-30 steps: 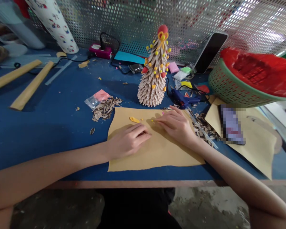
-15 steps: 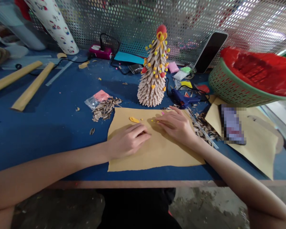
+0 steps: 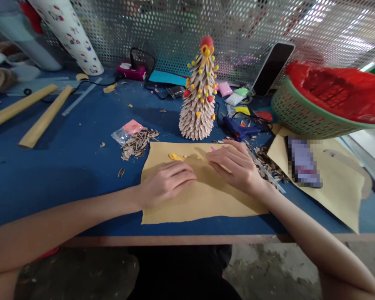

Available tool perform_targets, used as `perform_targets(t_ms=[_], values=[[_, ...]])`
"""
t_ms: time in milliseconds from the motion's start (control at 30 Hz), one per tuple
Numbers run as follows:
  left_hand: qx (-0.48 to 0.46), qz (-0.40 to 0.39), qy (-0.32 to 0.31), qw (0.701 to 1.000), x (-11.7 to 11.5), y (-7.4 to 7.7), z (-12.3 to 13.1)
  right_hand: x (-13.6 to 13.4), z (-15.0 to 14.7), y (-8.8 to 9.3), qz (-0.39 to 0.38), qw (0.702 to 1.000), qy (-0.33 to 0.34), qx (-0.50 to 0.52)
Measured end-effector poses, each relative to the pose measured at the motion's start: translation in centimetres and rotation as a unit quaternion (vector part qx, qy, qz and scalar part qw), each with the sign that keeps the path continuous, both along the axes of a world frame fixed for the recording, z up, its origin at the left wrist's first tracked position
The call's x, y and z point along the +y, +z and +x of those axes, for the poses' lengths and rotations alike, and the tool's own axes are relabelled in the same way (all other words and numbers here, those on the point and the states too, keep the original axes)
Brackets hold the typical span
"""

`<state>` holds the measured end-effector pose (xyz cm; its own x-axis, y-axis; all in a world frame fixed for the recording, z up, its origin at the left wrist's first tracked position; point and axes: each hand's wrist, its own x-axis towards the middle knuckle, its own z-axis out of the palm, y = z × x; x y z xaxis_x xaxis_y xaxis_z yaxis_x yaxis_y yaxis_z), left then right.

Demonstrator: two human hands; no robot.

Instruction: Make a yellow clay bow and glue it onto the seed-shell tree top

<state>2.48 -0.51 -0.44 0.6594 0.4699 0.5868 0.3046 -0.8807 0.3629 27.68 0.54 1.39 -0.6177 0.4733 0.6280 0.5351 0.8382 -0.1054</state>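
A sheet of tan paper lies before me on the blue table. My left hand rests on its left half, palm down, fingers stretched out side by side; what may be beneath them is hidden. On the right half, my right hand holds its fingers loosely extended, their tips close to tiny yellow balls. A flattened lump of yellow clay lies beyond my left hand. A bit of pink clay shows by my right fingers. Behind the paper stands a cone-shaped tree of seed shells with red and yellow balls.
Seed shells lie beside a clear bag of coral clay. A blue glue gun rests right of the tree. A green basket with red plastic, a leaning phone and a pink power adapter are farther back.
My left fingers have straightened from a pinch. My right hand has lifted slightly off the tiny yellow balls, moving a little right. The view has shifted slightly.
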Motion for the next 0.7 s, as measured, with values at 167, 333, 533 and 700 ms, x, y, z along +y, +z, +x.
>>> perform_targets(t_ms=[167,333,533,700], values=[[-0.068,-0.172,0.023,0.982,0.0,1.0,0.2,-1.2,-0.8,0.3,-0.002,0.999,0.049,-0.005],[-0.169,-0.451,0.024,0.876,-0.4,2.0,0.7,-2.0,-1.9,0.8,0.004,0.996,0.084,0.033],[-0.175,-0.616,-0.026,0.768,-0.4,2.0,0.9,-2.6,-2.4,0.6,-0.071,0.991,0.077,0.085],[-0.157,-0.634,-0.041,0.756,-0.5,1.8,1.0,-3.0,-2.5,0.6,-0.134,0.978,0.076,0.138]])
